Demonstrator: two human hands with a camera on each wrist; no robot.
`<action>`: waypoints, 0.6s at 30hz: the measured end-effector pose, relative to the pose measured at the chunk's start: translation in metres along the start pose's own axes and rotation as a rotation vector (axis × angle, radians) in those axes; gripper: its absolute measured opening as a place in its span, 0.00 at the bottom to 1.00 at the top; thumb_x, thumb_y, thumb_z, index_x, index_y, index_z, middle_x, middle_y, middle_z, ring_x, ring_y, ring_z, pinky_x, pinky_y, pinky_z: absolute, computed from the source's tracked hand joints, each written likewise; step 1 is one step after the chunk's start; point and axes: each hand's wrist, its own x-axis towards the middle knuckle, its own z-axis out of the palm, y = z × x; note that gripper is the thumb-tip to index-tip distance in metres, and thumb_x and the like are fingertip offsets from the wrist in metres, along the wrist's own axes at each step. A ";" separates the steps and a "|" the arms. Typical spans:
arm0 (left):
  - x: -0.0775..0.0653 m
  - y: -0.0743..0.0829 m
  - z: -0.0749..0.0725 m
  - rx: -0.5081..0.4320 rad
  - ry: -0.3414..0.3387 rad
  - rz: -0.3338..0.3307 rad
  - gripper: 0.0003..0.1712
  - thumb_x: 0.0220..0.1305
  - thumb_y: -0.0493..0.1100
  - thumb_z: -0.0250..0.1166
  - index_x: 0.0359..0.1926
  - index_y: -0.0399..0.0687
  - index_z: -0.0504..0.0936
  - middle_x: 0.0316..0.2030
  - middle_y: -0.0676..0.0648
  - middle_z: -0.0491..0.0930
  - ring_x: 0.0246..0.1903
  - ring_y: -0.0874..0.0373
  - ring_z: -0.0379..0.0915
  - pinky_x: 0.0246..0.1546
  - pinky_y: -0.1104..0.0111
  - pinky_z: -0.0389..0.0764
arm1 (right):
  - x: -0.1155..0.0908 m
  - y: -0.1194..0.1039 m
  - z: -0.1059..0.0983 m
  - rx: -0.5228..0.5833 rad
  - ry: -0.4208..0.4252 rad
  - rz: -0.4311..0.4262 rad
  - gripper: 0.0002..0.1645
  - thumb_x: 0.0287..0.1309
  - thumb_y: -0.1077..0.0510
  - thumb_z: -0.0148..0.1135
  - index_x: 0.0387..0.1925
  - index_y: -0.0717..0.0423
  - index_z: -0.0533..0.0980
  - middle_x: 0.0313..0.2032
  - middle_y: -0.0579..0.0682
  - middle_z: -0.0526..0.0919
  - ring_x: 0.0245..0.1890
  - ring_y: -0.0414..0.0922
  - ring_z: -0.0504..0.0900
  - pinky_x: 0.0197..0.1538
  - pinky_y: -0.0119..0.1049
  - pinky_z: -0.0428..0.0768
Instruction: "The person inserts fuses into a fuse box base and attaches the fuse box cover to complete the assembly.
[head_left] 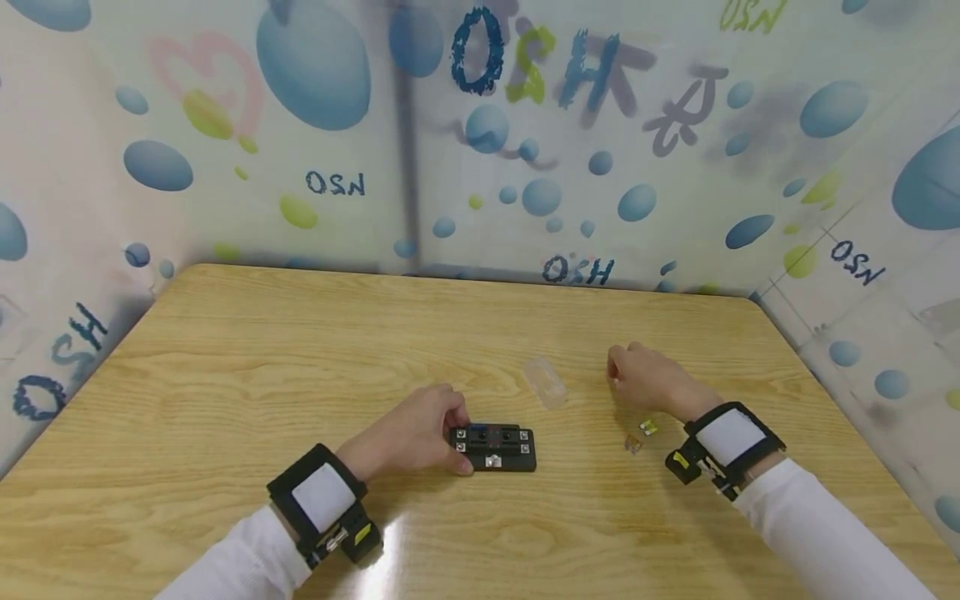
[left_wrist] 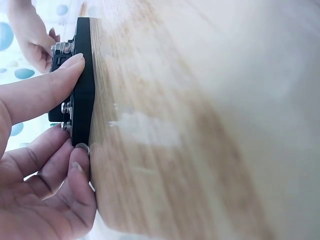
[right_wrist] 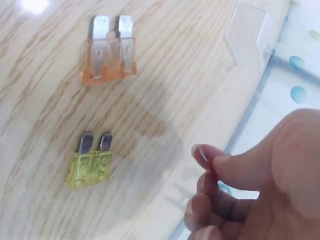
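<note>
My left hand (head_left: 411, 429) grips the left end of a black fuse block (head_left: 510, 457) on the table, thumb along its near edge and fingers at the far side. Metal screw terminals stand up from the block. My right hand (head_left: 647, 379) is farther off to the right, fingers curled and thumb tip against the index finger (right_wrist: 202, 156); I cannot tell whether something small is pinched there. Near its wrist lie two blade fuses, an orange one (right_wrist: 108, 62) and a yellow one (right_wrist: 90, 167), metal prongs showing.
A clear plastic cover (head_left: 545, 382) lies on the wooden table (head_left: 300, 333) between the hands, behind the fuse block. Patterned wall covering (head_left: 480, 217) closes off the table's back and both sides.
</note>
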 end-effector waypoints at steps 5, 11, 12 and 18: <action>0.000 -0.001 0.000 0.003 0.004 0.018 0.23 0.36 0.45 0.82 0.34 0.47 0.80 0.33 0.51 0.77 0.33 0.59 0.70 0.37 0.69 0.74 | -0.001 0.001 0.000 0.022 0.000 -0.018 0.10 0.65 0.64 0.51 0.43 0.67 0.73 0.36 0.58 0.79 0.33 0.48 0.75 0.39 0.43 0.78; 0.000 -0.001 0.000 0.001 0.003 0.026 0.23 0.36 0.45 0.82 0.34 0.46 0.80 0.33 0.51 0.77 0.33 0.59 0.70 0.37 0.69 0.74 | -0.003 0.006 -0.001 0.053 0.036 -0.068 0.07 0.64 0.66 0.52 0.41 0.67 0.73 0.34 0.57 0.80 0.31 0.46 0.75 0.37 0.42 0.78; 0.000 -0.001 0.000 0.000 0.001 0.025 0.23 0.36 0.45 0.82 0.34 0.46 0.80 0.33 0.51 0.77 0.33 0.59 0.70 0.37 0.69 0.74 | -0.003 0.006 -0.001 0.055 0.043 -0.075 0.07 0.64 0.66 0.51 0.40 0.66 0.73 0.33 0.56 0.80 0.30 0.46 0.75 0.37 0.41 0.77; -0.001 -0.001 -0.001 -0.008 0.001 0.023 0.23 0.36 0.45 0.81 0.34 0.46 0.80 0.33 0.51 0.77 0.33 0.59 0.70 0.38 0.68 0.74 | -0.005 0.007 0.000 0.063 0.072 -0.103 0.05 0.65 0.65 0.51 0.38 0.61 0.73 0.31 0.52 0.78 0.30 0.44 0.72 0.35 0.38 0.72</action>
